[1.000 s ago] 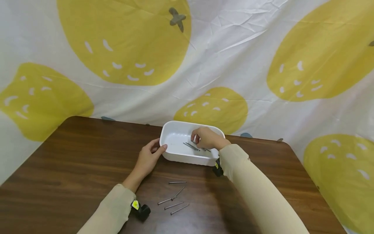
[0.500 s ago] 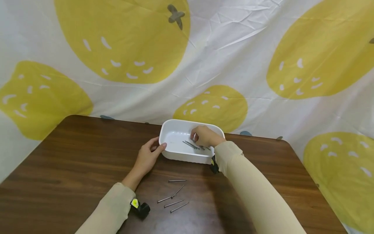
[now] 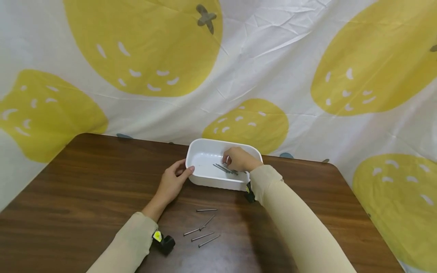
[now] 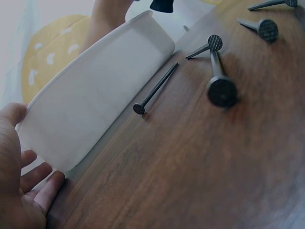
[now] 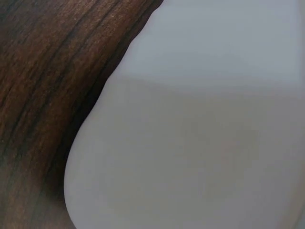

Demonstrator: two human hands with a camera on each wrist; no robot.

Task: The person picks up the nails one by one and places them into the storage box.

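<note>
A white plastic box (image 3: 213, 183) stands at the far side of the table. My left hand (image 3: 173, 182) holds its left end, thumb over the rim and fingers against the outer wall; the left wrist view shows those fingers (image 4: 50, 188) low at the corner. My right hand (image 3: 239, 159) reaches inside the box with curled fingers, pinching at the steel nails (image 3: 223, 168) that lie there in a loose bundle. Its fingertips are partly hidden. The right wrist view is filled by the box wall (image 5: 190, 152).
Several more nails lie on the brown wooden table (image 3: 102, 178) in front of the box, one nail (image 3: 206, 210) closest to it and two others (image 3: 201, 227) touching. Behind the table hangs a white cloth (image 3: 164, 117) with yellow fruit prints.
The right hand and forearm have shifted slightly left, and the nails in the box lie closer together under its fingers. The left hand keeps its hold on the box.
</note>
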